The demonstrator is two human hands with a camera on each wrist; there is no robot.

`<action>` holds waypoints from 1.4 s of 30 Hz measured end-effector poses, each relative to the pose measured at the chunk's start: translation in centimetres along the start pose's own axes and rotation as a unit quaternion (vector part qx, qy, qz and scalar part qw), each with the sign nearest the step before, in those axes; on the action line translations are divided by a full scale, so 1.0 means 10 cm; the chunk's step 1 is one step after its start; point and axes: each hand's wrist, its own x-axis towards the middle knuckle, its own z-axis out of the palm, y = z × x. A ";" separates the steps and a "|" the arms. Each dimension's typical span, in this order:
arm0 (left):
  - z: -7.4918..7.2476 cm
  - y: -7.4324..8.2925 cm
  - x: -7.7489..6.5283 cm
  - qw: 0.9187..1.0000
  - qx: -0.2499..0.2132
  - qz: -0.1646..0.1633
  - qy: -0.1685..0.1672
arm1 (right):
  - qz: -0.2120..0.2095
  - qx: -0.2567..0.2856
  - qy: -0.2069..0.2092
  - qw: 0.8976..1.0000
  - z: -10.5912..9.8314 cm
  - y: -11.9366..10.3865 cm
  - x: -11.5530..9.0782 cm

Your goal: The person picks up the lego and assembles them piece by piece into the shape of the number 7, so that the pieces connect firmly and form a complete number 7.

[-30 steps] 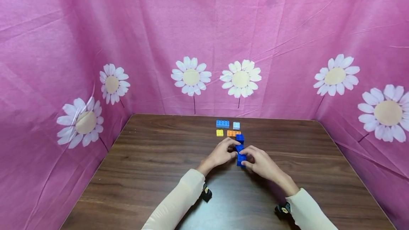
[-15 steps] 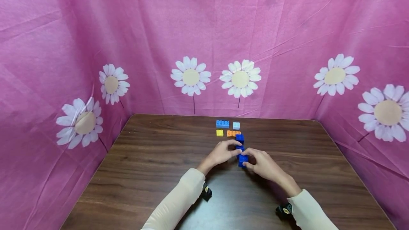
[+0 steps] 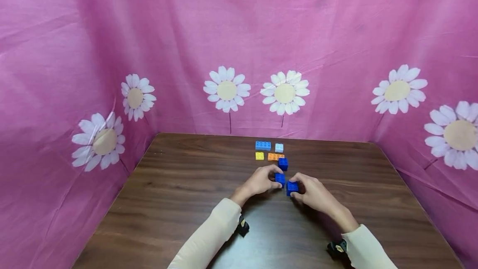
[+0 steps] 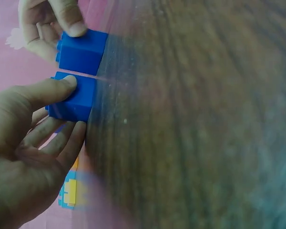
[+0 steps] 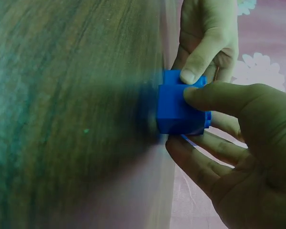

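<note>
Deep blue and square, one studded brick (image 3: 280,180) is pinched between the thumb and fingers of the left hand (image 3: 258,181). The right hand (image 3: 316,194) grips another blue brick (image 3: 293,189) in the same manner, just beside the first, with a narrow gap between. Both are low at the wooden desk (image 3: 168,202); whether they touch it, I cannot surely tell. Behind them stands a third blue brick (image 3: 283,164), near an orange brick (image 3: 272,157). I judge these pieces light, stiff and not fragile, perhaps slightly slippery; best hold is on opposite side walls, leaving studs uncovered.
</note>
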 end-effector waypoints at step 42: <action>-0.08 -0.20 -0.24 0.992 -0.121 -0.034 0.002 | 0.001 0.034 -0.020 0.999 0.03 0.07 0.03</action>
